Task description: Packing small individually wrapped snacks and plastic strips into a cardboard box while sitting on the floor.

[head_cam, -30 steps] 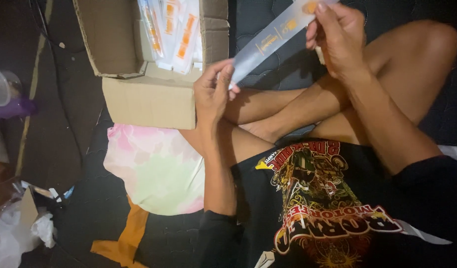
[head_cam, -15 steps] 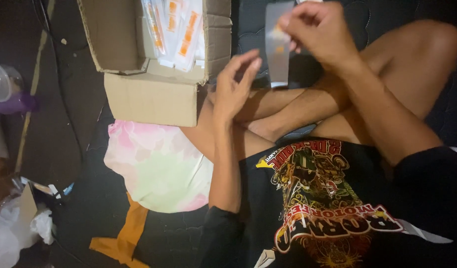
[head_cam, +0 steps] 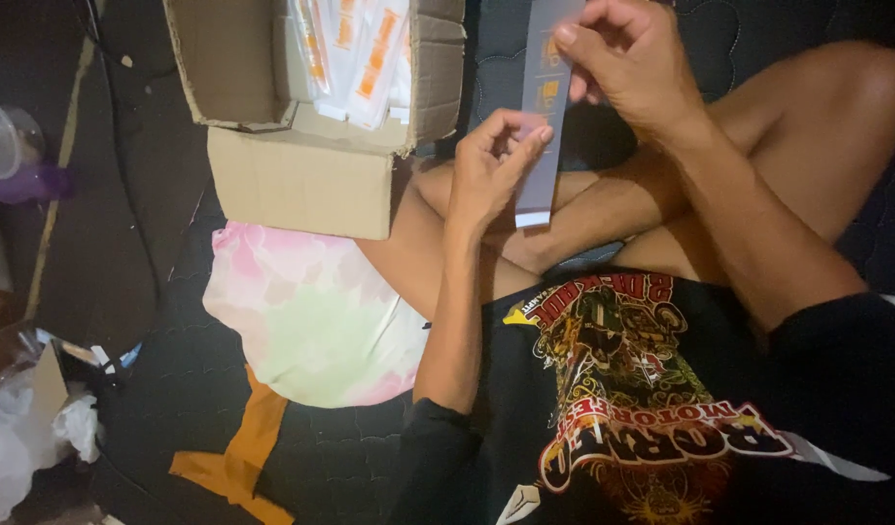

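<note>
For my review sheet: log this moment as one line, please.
right hand: pinches strip top | left hand: fingers on strip lower part | translucent strip: upright | cardboard box: open, packets inside

An open cardboard box (head_cam: 301,180) is set on the dark floor, white and orange sachets (head_cam: 355,49) being stacked upright inside it. Just beside its front wall a pale pink-and-green cloth (head_cam: 311,321) is spread, with an orange strip (head_cam: 238,457) below. At the far left, a clear plastic container (head_cam: 0,141) and crumpled white bags (head_cam: 24,442) are seen.
</note>
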